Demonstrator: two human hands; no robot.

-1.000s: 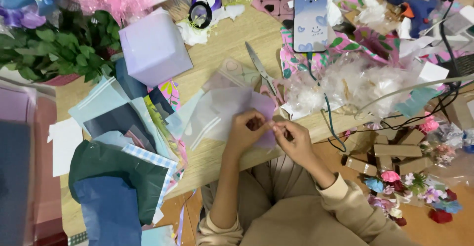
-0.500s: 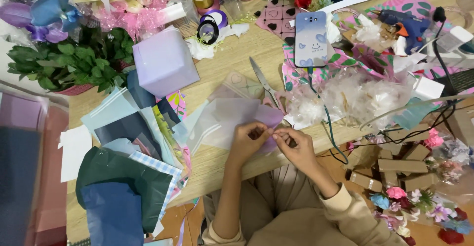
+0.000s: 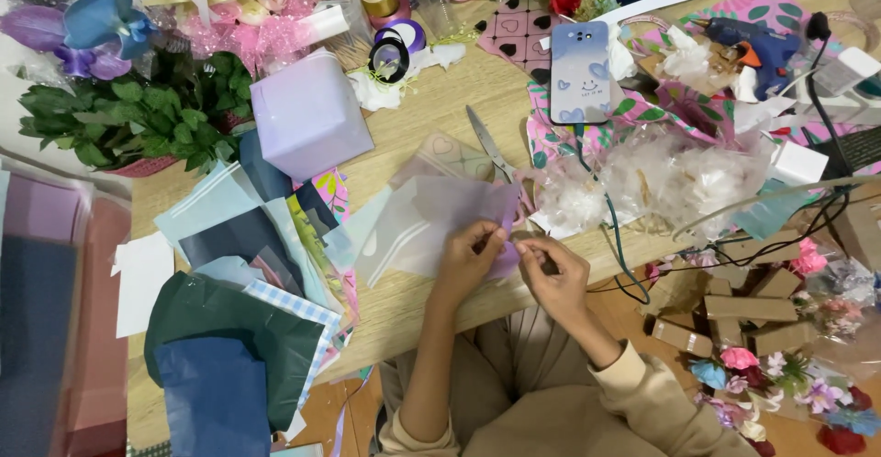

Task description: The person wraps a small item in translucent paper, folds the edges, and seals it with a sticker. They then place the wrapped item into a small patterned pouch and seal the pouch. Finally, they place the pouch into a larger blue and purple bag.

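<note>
wooden surface [image 3: 431,117] crowded with craft papers. translucent sheet [image 3: 431,223] lies at its near edge, scissors [image 3: 489,145] just beyond. left hand [image 3: 470,257] and right hand [image 3: 553,273]: fingers pinching the sheet's lilac edge.

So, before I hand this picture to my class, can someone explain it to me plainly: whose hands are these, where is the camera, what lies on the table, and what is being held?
There is no machine here: a person wears a camera on the head, so the one view looks down at their own two bare hands. The left hand and right hand meet over a small purple piece, pinching it by a translucent sheet. The wooden table holds craft things: scissors, a lilac box, a phone, a blue glue gun, artificial leaves and stacked coloured papers.
</note>
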